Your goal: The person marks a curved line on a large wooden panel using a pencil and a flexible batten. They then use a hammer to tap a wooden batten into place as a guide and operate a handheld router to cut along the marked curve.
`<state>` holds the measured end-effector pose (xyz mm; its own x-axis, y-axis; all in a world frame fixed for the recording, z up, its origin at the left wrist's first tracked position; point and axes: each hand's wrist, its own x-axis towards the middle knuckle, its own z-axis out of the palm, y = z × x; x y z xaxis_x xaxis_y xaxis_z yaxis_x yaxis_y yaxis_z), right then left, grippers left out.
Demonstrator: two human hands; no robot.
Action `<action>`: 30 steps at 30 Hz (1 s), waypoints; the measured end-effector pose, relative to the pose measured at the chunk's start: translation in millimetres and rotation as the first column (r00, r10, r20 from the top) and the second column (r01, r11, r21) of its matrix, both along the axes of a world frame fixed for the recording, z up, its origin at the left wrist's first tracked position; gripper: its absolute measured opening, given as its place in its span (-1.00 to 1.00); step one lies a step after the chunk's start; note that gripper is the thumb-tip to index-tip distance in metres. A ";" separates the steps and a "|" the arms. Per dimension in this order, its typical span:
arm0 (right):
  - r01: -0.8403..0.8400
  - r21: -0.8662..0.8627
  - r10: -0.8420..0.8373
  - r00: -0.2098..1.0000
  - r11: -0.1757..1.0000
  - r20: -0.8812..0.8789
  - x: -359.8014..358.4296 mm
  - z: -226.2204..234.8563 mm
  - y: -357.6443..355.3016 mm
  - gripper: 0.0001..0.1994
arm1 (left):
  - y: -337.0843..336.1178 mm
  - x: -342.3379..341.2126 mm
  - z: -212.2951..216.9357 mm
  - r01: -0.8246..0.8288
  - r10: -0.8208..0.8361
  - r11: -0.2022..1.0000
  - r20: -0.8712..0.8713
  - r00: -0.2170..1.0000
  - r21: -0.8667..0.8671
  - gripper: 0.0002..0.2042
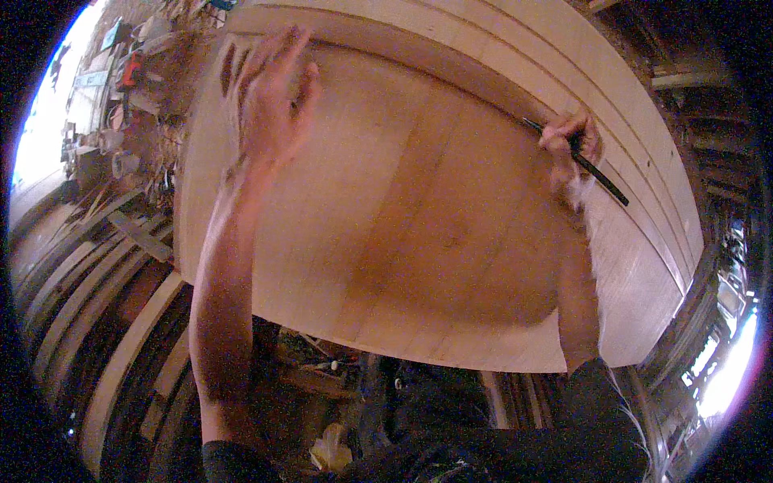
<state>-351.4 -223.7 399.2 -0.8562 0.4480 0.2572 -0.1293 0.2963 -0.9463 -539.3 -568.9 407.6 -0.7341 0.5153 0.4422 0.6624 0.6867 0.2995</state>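
Observation:
A broad, pale wooden boat hull (451, 201) curves across the middle, with overlapping planks (531, 48) along its far side. In my right hand (570, 145) is a slim black pencil (602, 179), pinched between the fingers. Its pointed end is at the dark seam below the lowest overlapping plank; whether it touches the wood, I cannot tell. My left hand (274, 105) is raised over the hull's far left part, smeared by motion. Its fingers are apart and nothing shows in them.
Curved wooden strips (133, 354) lie in rows at the lower left, beside a short board (141, 235). Cluttered tools and containers (121, 153) line the upper left. Beams (692, 80) run along the right, and a bright opening (729, 370) shows lower right.

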 end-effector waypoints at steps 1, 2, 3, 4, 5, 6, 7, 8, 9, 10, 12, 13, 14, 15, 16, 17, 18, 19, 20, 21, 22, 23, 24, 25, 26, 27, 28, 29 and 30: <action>0.000 -0.037 -0.001 1.000 0.999 -0.011 -2.8 4.1 -0.9 -0.77 | -5.7 -17.7 -3.1 -0.002 0.003 1.000 -0.053 0.999 0.022 -0.53; -0.111 -0.165 0.092 0.989 0.980 -0.120 -11.4 -1.8 -8.9 -0.77 | -28.3 -34.5 4.1 -0.031 0.031 1.000 -0.115 0.993 0.006 -0.54; -0.090 -0.124 0.080 0.993 0.988 -0.085 -7.7 -5.0 -4.6 -0.78 | -41.7 -64.2 -13.6 -0.031 0.034 0.999 -0.230 0.973 0.018 -0.55; -0.072 -0.086 0.068 0.996 0.994 -0.053 -0.9 -5.8 3.2 -0.78 | -43.7 -70.6 -16.0 -0.019 0.016 1.000 -0.261 0.965 -0.011 -0.56; -0.051 -0.048 0.050 0.998 0.998 -0.024 5.0 -5.2 9.0 -0.78 | -43.2 -77.6 -15.9 -0.004 -0.009 0.999 -0.298 0.955 -0.041 -0.57; -0.050 0.008 0.050 0.999 0.999 -0.009 20.2 -5.9 26.6 -0.78 | -29.3 -51.4 -9.2 0.010 -0.035 0.994 -0.243 0.969 -0.105 -0.58; -0.049 0.065 0.049 0.999 0.997 0.006 34.3 -5.7 43.4 -0.79 | -13.0 -28.8 -7.4 0.028 -0.059 0.986 -0.184 0.981 -0.166 -0.59; -0.036 0.066 0.036 0.999 0.997 0.006 36.0 -5.5 46.1 -0.79 | -9.1 -25.4 -5.7 0.021 -0.050 0.987 -0.180 0.982 -0.160 -0.60; -0.024 0.066 0.023 1.000 0.998 0.007 37.2 -3.5 45.9 -0.79 | -5.8 -22.1 -5.5 0.013 -0.040 0.988 -0.175 0.984 -0.153 -0.60; -0.007 0.020 0.007 1.000 1.000 0.002 37.9 -4.8 46.2 -0.80 | -3.1 -19.0 -4.2 0.004 -0.029 0.989 -0.171 0.985 -0.146 -0.60; 0.033 -0.055 -0.033 0.999 0.998 0.009 40.4 -4.3 50.0 -0.80 | 9.4 -13.4 -4.3 -0.009 -0.020 0.988 -0.189 0.982 -0.156 -0.61; 0.052 -0.092 -0.051 0.999 0.994 0.013 40.2 -3.8 50.1 -0.80 | 13.5 -10.4 -4.2 -0.018 -0.014 0.987 -0.198 0.980 -0.161 -0.61; 0.073 -0.123 -0.071 0.997 0.990 0.018 40.9 -1.0 51.2 -0.81 | 19.3 -7.1 -3.4 -0.022 -0.007 0.988 -0.192 0.981 -0.150 -0.61; 0.053 -0.076 -0.052 0.998 0.996 0.019 31.1 9.6 36.2 -0.80 | 18.2 -5.9 -0.2 -0.033 0.005 0.988 -0.182 0.983 -0.149 -0.62; 0.033 -0.029 -0.032 0.999 0.999 0.021 20.3 18.9 16.7 -0.80 | 20.7 -1.5 1.8 -0.045 0.018 0.988 -0.176 0.984 -0.147 -0.62; 0.009 -0.010 -0.009 1.000 1.000 0.009 -3.0 31.3 -22.0 -0.80 | 4.6 -6.4 16.6 -0.060 0.028 0.983 -0.183 0.983 -0.171 -0.62; -0.018 0.050 0.015 0.999 0.999 0.049 -22.0 38.6 -43.1 -0.79 | 11.2 -20.1 4.4 -0.019 -0.003 0.991 -0.165 0.986 -0.132 -0.62; -0.078 0.069 0.073 0.994 0.995 0.077 -43.4 39.8 -57.2 -0.79 | 11.3 -21.3 5.3 -0.020 -0.002 0.991 -0.169 0.986 -0.130 -0.62; -0.177 0.112 0.169 0.983 0.978 0.076 -52.8 34.6 -62.2 -0.78 | 3.9 -3.4 9.8 -0.055 0.027 0.985 -0.172 0.985 -0.161 -0.61; -0.226 0.194 0.210 0.973 0.955 0.100 -66.1 32.9 -65.7 -0.77 | 11.9 -4.8 -0.9 -0.044 0.019 0.988 -0.164 0.986 -0.150 -0.61; -0.225 0.149 0.211 0.972 0.963 0.104 -76.6 32.0 -73.9 -0.77 | 16.1 -3.5 -1.8 -0.051 0.025 0.986 -0.161 0.987 -0.160 -0.61; -0.225 0.114 0.212 0.970 0.968 0.116 -80.1 29.5 -75.3 -0.76 | 21.2 1.4 -3.8 -0.051 0.027 0.986 -0.150 0.988 -0.159 -0.61; -0.224 0.079 0.213 0.969 0.971 0.127 -80.1 26.3 -70.5 -0.76 | 30.4 8.6 -6.7 -0.055 0.033 0.986 -0.140 0.990 -0.158 -0.61; -0.227 0.126 0.211 0.968 0.966 0.133 -75.9 17.9 -60.5 -0.75 | 40.5 15.6 -8.8 -0.061 0.040 0.986 -0.135 0.990 -0.152 -0.61; -0.236 0.162 0.215 0.967 0.958 0.137 -72.1 8.5 -57.3 -0.75 | 48.4 26.0 -9.7 -0.072 0.053 0.985 -0.124 0.991 -0.158 -0.60; -0.245 0.199 0.220 0.965 0.949 0.142 -68.4 1.6 -53.3 -0.74 | 46.5 26.6 -8.3 -0.076 0.058 0.983 -0.113 0.992 -0.166 -0.60; -0.263 0.042 0.255 0.958 0.964 0.130 -62.2 -1.9 -47.8 -0.72 | 50.3 31.6 -7.0 -0.082 0.064 0.981 -0.109 0.992 -0.174 -0.60; -0.282 0.036 0.276 0.954 0.959 0.119 -62.1 -0.4 -49.8 -0.72 | 53.4 34.1 -6.0 -0.078 0.060 0.982 -0.104 0.993 -0.171 -0.61; -0.302 0.029 0.297 0.949 0.953 0.108 -63.1 1.2 -51.4 -0.72 | 51.6 31.8 -4.5 -0.080 0.060 0.981 -0.114 0.992 -0.179 -0.62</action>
<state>-414.5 -275.1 400.5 -0.9718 0.1572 0.1760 -0.1225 0.3012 -0.9456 -507.5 -517.3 403.1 -0.7247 0.5433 0.4238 0.6320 0.7692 0.0945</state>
